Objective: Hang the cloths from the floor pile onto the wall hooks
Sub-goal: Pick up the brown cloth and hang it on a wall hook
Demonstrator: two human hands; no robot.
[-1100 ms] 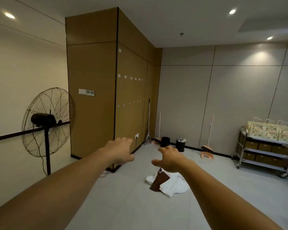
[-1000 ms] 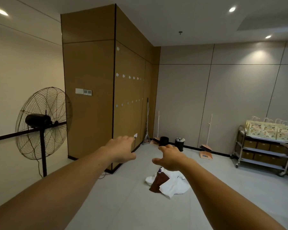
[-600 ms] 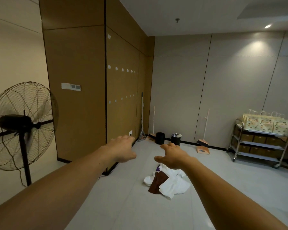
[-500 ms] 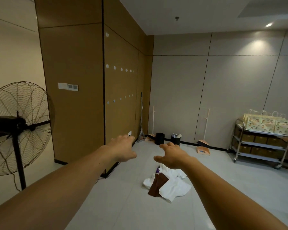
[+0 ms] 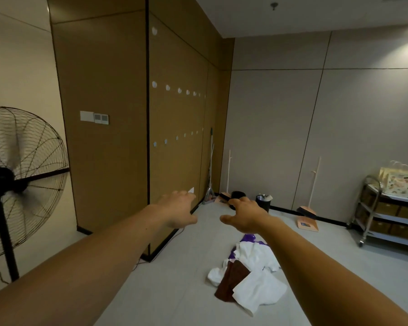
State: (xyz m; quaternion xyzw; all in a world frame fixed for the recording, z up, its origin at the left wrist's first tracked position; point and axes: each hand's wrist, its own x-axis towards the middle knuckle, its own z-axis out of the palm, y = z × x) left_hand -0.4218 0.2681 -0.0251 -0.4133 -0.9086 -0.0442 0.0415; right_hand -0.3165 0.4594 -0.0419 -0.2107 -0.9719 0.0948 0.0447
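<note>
A pile of cloths [image 5: 250, 276] lies on the grey floor ahead: white ones, a brown one and a bit of purple. On the brown wall panel to the left run two rows of small white wall hooks [image 5: 179, 90], with one more higher up. My left hand [image 5: 178, 211] and my right hand [image 5: 244, 215] are stretched out in front of me at chest height, palms down, fingers loosely spread, holding nothing. Both hands hover well above and short of the pile.
A large standing fan [image 5: 17, 180] is at the far left. Brooms, dustpans [image 5: 306, 222] and two black bins [image 5: 263, 202] stand along the back wall. A metal cart [image 5: 386, 215] with boxes and bags is at the right.
I have walked forward and turned slightly right: the fan has slid left, and the wall and cloth pile are nearer. My hands keep the same outstretched pose.
</note>
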